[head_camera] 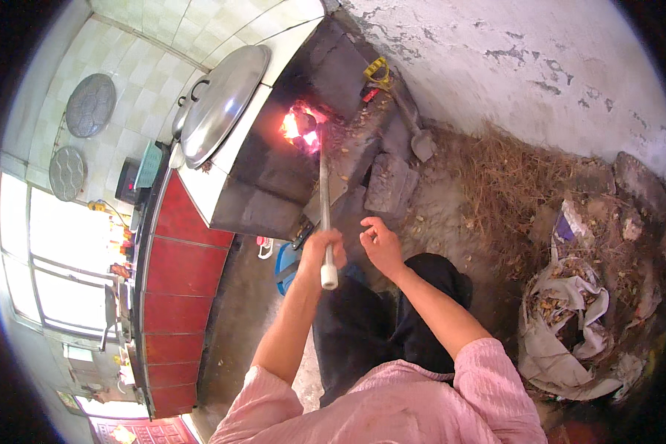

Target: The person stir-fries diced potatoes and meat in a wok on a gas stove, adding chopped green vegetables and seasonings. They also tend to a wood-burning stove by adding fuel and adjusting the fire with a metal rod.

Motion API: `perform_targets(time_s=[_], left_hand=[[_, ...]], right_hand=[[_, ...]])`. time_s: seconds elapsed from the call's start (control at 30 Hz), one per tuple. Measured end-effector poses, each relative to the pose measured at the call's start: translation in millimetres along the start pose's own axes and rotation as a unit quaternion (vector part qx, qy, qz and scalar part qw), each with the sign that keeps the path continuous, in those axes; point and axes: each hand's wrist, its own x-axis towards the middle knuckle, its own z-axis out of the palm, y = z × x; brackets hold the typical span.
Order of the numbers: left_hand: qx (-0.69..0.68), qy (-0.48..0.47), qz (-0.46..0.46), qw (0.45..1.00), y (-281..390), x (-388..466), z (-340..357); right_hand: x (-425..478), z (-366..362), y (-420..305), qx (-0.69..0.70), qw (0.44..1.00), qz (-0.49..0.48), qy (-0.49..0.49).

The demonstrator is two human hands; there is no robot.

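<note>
My left hand (pixel 323 250) is closed around a long pale rod (pixel 325 188), near its thicker white end. The rod's far end reaches the mouth of a brick stove (pixel 266 183), where a fire (pixel 299 127) burns; its tip is lost in the glare. My right hand (pixel 382 247) is raised above my right knee, fingers curled and apart, with nothing in it. Just past my left hand lies a dark-handled tool (pixel 302 236), partly hidden. A large metal lid (pixel 227 102) covers the stove top.
A small yellow-handled shovel (pixel 413 122) leans beside the stove, near a loose block (pixel 389 183). Dry pine needles (pixel 499 183) are heaped along the wall. At right stands a white sack (pixel 555 355) holding dry scraps. Red cabinets (pixel 180 266) and a blue container (pixel 284 269) are at left.
</note>
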Motion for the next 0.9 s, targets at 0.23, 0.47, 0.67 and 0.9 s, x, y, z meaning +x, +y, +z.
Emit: perform_targets(time_s=[0.23,0.47,0.67,0.9], left_hand=[[-0.077,0.059,0.016,0.995,5,25,21],[-0.101,0.092,0.081,0.987,12,28,39],[-0.111,0.058,0.069,0.990,20,22,34],[-0.106,0.036,0.075,0.991,14,19,25]], right_hand=[[5,-8,-5,0.016,0.999,0.045,-0.024],[9,-2,9,0.015,1.000,0.013,0.001],[14,1,13,0.022,0.999,0.024,-0.008],[15,2,8,0.022,0.997,0.067,-0.040]])
